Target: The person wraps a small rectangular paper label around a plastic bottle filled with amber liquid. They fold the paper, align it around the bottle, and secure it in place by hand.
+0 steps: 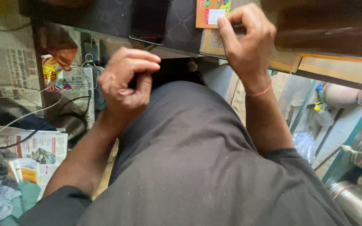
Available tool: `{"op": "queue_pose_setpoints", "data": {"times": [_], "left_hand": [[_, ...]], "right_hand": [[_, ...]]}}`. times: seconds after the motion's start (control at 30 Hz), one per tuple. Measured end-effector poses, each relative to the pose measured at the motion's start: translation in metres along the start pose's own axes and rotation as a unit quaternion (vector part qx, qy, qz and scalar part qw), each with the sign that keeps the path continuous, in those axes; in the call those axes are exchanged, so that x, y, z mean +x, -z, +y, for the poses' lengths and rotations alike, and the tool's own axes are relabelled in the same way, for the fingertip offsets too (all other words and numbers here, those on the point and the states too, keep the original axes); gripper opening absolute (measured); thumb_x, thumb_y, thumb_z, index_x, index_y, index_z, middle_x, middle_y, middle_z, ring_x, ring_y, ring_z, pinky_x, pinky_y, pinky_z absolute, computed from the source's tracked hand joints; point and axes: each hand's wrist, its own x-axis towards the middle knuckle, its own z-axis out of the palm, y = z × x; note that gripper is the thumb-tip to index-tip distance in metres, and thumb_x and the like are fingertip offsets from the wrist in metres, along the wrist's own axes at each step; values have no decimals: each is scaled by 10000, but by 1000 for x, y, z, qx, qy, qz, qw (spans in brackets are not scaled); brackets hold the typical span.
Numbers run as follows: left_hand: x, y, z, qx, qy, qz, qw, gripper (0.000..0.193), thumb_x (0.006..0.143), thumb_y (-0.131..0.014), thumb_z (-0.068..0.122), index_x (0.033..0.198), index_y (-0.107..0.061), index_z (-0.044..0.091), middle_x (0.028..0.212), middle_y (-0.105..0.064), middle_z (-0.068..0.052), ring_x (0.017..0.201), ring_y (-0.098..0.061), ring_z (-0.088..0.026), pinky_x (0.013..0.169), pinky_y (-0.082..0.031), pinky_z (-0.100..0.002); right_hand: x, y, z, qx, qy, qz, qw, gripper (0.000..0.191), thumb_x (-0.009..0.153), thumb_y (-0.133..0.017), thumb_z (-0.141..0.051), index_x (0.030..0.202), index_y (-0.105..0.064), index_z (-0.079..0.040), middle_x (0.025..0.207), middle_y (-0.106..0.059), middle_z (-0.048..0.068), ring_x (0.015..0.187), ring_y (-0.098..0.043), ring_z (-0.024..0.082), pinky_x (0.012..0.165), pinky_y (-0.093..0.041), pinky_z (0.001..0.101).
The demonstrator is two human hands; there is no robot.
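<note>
Up top, orange flat packet

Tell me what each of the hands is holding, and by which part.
The right hand rests its fingertips on an orange booklet, without gripping it. The left hand is curled shut; anything inside is hidden.

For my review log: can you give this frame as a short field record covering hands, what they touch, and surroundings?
view: head camera, looking down over a dark shirt
left hand: curled into a fist, contents not visible
right hand: fingers on the orange booklet at the dark tabletop edge
left side: newspapers, cables, cloth
right side: metal cylinders, plastic bottle
</note>
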Motion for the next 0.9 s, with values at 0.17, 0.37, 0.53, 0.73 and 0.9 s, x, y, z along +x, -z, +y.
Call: {"op": "queue_pose_setpoints", "data": {"times": [0.17,0.37,0.53,0.73,0.9], "left_hand": [[32,39,-59,121,-125,16,985,174,981,-652,-111,1091,-661,23,1109,-716,-121,936,-684,-274,818,-550,-375],[61,42,-51,100,-184,-3,978,204,915,-666,-129,1078,-631,-11,1039,-691,-159,874,-679,-288,749,-549,-379],[58,14,-14,-102,-107,-112,983,187,977,-771,-71,1128,-670,-25,1020,-686,-109,868,-701,-268,761,-579,-319],[72,-105,-46,103,-105,-206,968,517,912,-836,326,1211,-588,-15,1290,-550,-189,1272,-508,-369,1107,-442,-464],[68,-158,-74,178,-73,-191,962,771,994,-804,492,1489,-457,14,1401,-499,-212,1325,-463,-375,1156,-327,-553]], "right_hand": [[34,-32,13,-22,-137,-46,989,340,958,-845,-188,748,-656,2,655,-613,73,616,-615,228,623,-470,376],[-8,10,-16,332,-285,48,898,473,917,-836,-379,1228,-585,-126,1158,-602,4,1001,-599,157,879,-495,320],[-136,46,-46,503,-277,-326,751,1096,753,-818,-594,1620,-349,-114,1760,-182,88,1627,-154,252,1304,-132,407],[-291,-9,-7,262,-679,-329,601,732,925,-653,-359,1561,-420,-81,1645,-422,77,1479,-379,158,1203,-292,319],[-340,1,-22,211,-716,-300,594,691,933,-653,-333,1537,-440,-75,1615,-443,82,1452,-402,163,1185,-313,322]]}}
